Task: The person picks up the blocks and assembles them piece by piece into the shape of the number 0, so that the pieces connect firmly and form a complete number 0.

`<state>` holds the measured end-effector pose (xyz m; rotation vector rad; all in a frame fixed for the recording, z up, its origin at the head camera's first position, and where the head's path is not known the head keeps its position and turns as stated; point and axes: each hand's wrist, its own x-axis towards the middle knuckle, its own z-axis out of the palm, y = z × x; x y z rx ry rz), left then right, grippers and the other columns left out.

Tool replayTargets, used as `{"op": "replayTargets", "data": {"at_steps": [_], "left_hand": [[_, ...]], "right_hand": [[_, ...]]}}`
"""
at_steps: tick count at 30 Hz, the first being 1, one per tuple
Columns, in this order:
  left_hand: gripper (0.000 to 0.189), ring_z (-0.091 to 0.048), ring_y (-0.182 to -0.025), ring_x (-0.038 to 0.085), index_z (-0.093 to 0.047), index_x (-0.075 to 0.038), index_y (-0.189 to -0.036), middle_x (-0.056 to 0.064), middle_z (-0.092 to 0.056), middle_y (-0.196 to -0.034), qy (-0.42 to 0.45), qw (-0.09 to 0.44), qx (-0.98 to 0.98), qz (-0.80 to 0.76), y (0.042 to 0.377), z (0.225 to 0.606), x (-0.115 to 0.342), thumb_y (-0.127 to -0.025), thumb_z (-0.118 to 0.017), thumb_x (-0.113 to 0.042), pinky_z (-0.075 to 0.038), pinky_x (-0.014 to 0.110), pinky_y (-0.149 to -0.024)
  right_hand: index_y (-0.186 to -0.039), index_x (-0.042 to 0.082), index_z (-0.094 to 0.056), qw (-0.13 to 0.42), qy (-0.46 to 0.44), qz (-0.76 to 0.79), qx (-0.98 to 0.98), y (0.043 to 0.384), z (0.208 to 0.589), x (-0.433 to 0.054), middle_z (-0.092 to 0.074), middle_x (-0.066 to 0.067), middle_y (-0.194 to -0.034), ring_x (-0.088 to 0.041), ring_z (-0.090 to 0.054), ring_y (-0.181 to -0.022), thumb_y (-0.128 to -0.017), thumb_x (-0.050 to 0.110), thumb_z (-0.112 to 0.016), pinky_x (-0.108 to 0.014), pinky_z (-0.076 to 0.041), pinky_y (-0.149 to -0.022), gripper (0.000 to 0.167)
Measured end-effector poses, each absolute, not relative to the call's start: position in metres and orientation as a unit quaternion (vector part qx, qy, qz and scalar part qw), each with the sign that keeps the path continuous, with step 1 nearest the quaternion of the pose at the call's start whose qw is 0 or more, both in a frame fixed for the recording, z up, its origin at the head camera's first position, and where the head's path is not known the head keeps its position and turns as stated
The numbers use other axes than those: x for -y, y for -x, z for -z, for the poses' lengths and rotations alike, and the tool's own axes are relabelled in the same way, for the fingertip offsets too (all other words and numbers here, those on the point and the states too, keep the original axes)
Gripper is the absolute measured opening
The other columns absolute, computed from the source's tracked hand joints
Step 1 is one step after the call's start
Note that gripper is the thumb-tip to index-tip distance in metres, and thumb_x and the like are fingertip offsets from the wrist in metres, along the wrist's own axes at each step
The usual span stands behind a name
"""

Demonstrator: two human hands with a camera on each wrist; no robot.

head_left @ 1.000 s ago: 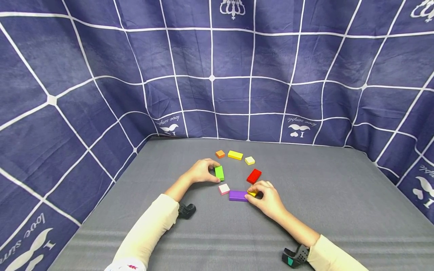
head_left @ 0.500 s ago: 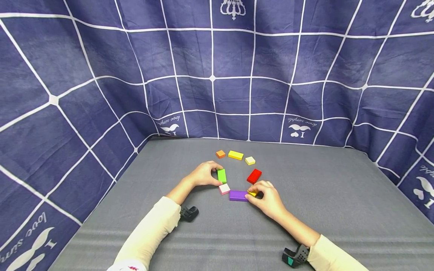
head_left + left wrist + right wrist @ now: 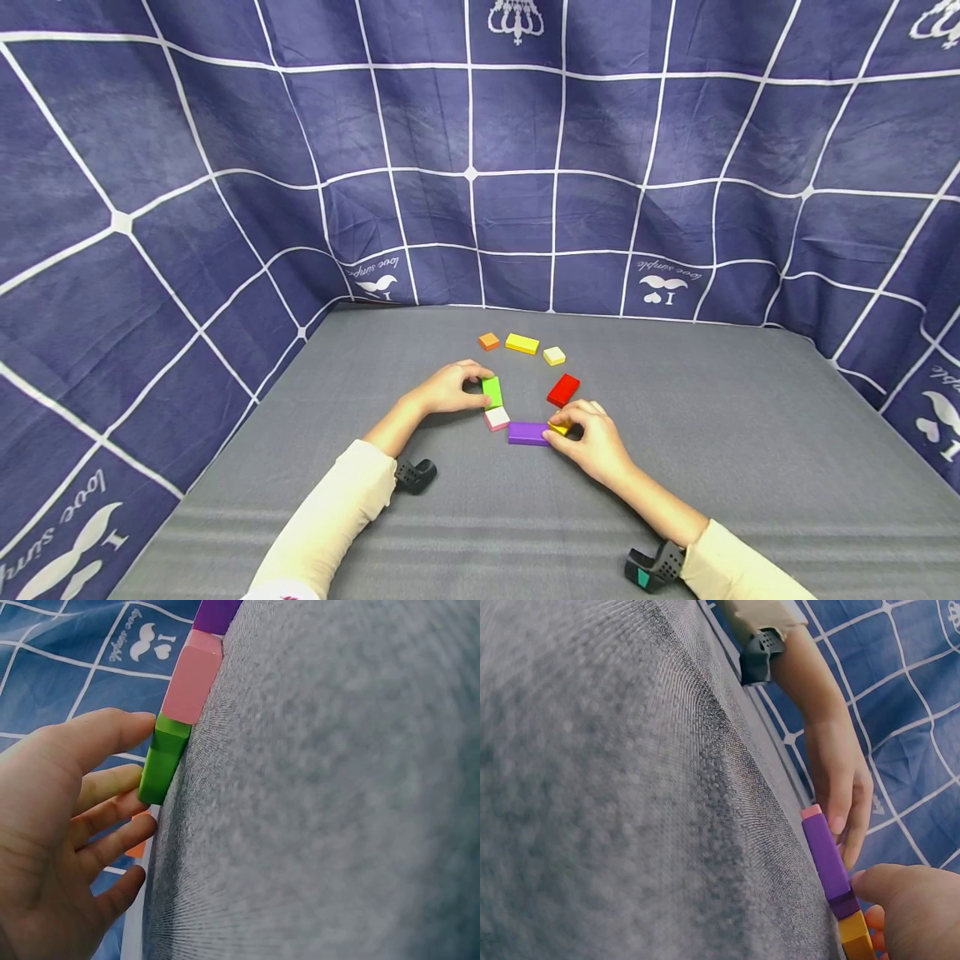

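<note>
In the head view my left hand point(image 3: 450, 388) has thumb and fingers at a green block point(image 3: 491, 392). The left wrist view shows the thumb tip by one end of the green block and the fingertips toward its other end. A pink-sided block point(image 3: 193, 675) with a pale top adjoins it. My right hand point(image 3: 596, 439) pinches a small golden-yellow block point(image 3: 856, 936), mostly covered by the fingers in the head view. That block sits against the end of a long purple block point(image 3: 528, 433), where the right thumb also reaches.
Beyond the hands, a red block point(image 3: 563, 389), a pale yellow block point(image 3: 554, 356), a long yellow block point(image 3: 522, 343) and an orange block point(image 3: 489, 341) curve round the grey table point(image 3: 720, 433). A blue gridded cloth point(image 3: 517, 208) hangs behind.
The green block has come nearer to me and slightly right, up to the pink-sided block, with my left hand following it. My right hand keeps its place.
</note>
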<state>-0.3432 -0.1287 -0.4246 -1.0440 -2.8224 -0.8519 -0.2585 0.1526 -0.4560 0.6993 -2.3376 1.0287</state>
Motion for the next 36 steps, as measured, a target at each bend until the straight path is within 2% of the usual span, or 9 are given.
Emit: {"op": "replayTargets", "data": {"at_steps": [6, 9, 15, 18, 21, 36], "left_hand": [[0.048, -0.060, -0.105, 0.021, -0.065, -0.006, -0.125, 0.007, -0.062, -0.117, 0.327, 0.002, 0.901, 0.284, 0.339, 0.425, 0.128, -0.084, -0.072, -0.030, -0.046, 0.035, -0.093], [0.047, -0.060, -0.106, 0.023, -0.064, -0.005, -0.125, 0.009, -0.062, -0.118, 0.325, 0.016, 0.898, 0.295, 0.335, 0.427, 0.127, -0.084, -0.073, -0.026, -0.045, 0.037, -0.094], [0.044, -0.057, -0.115, 0.027, -0.064, 0.000, -0.123, 0.013, -0.062, -0.121, 0.315, 0.099, 0.879, 0.343, 0.321, 0.439, 0.120, -0.084, -0.072, -0.019, -0.042, 0.041, -0.100], [0.039, -0.058, -0.114, 0.027, -0.066, -0.001, -0.119, 0.011, -0.064, -0.118, 0.312, 0.140, 0.873, 0.348, 0.311, 0.443, 0.115, -0.084, -0.072, -0.019, -0.043, 0.041, -0.099], [0.036, -0.059, -0.112, 0.027, -0.068, -0.002, -0.115, 0.010, -0.065, -0.115, 0.315, 0.157, 0.872, 0.341, 0.302, 0.444, 0.111, -0.084, -0.073, -0.019, -0.043, 0.042, -0.098], [0.028, -0.059, -0.109, 0.026, -0.071, -0.005, -0.106, 0.007, -0.066, -0.110, 0.317, 0.176, 0.875, 0.322, 0.292, 0.451, 0.109, -0.082, -0.075, -0.019, -0.044, 0.040, -0.097]], "right_hand": [[-0.083, 0.014, -0.074, 0.248, -0.257, -0.373, 0.856, 0.257, 0.457, -0.153, -0.065, 0.009, -0.085, -0.011, -0.054, -0.082, -0.070, 0.015, -0.086, -0.028, -0.043, -0.071, 0.019], [-0.084, 0.013, -0.074, 0.247, -0.256, -0.371, 0.858, 0.257, 0.457, -0.153, -0.065, 0.009, -0.085, -0.011, -0.054, -0.082, -0.070, 0.015, -0.086, -0.029, -0.043, -0.072, 0.019], [-0.083, 0.013, -0.074, 0.249, -0.258, -0.372, 0.856, 0.256, 0.457, -0.153, -0.065, 0.008, -0.084, -0.012, -0.054, -0.082, -0.069, 0.013, -0.087, -0.029, -0.043, -0.071, 0.019], [-0.083, 0.013, -0.074, 0.252, -0.258, -0.374, 0.854, 0.256, 0.457, -0.153, -0.065, 0.008, -0.084, -0.012, -0.054, -0.082, -0.069, 0.013, -0.087, -0.029, -0.043, -0.071, 0.019], [-0.083, 0.013, -0.074, 0.249, -0.257, -0.374, 0.856, 0.256, 0.456, -0.153, -0.065, 0.008, -0.084, -0.012, -0.054, -0.082, -0.069, 0.013, -0.087, -0.029, -0.043, -0.071, 0.019], [-0.084, 0.014, -0.074, 0.237, -0.254, -0.375, 0.860, 0.258, 0.456, -0.153, -0.065, 0.009, -0.085, -0.011, -0.054, -0.082, -0.071, 0.015, -0.086, -0.029, -0.043, -0.072, 0.018]]}}
